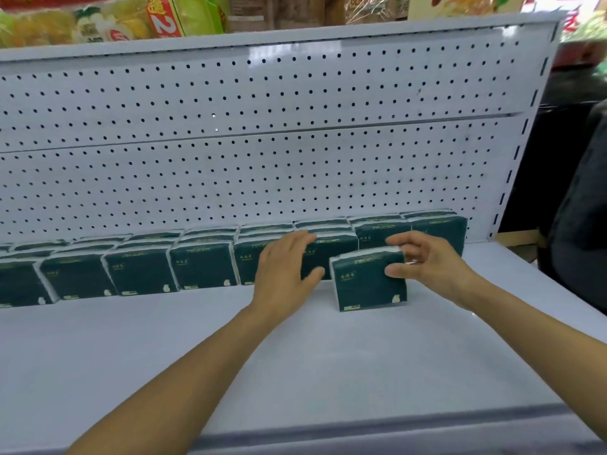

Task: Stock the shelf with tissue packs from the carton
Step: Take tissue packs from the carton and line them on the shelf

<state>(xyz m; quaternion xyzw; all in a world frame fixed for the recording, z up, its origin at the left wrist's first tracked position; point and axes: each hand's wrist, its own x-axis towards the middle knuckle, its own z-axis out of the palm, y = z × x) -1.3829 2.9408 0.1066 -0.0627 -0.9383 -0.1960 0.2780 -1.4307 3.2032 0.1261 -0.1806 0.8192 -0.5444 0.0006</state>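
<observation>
Dark green tissue packs (138, 272) stand upright in rows along the back of the white shelf (295, 356). One more dark green tissue pack (364, 284) stands alone, a little in front of the rows on the right. My right hand (427, 262) grips its right top corner, thumb on the front face and fingers over the top. My left hand (285, 267) lies flat with fingers apart against the front row, just left of that pack. The carton is not in view.
A white pegboard back panel (262, 142) rises behind the packs. Snack bags (98, 24) sit on the shelf above. A person in dark clothes (581, 208) stands at the right edge. The shelf's front lip (361, 431) runs below my forearms.
</observation>
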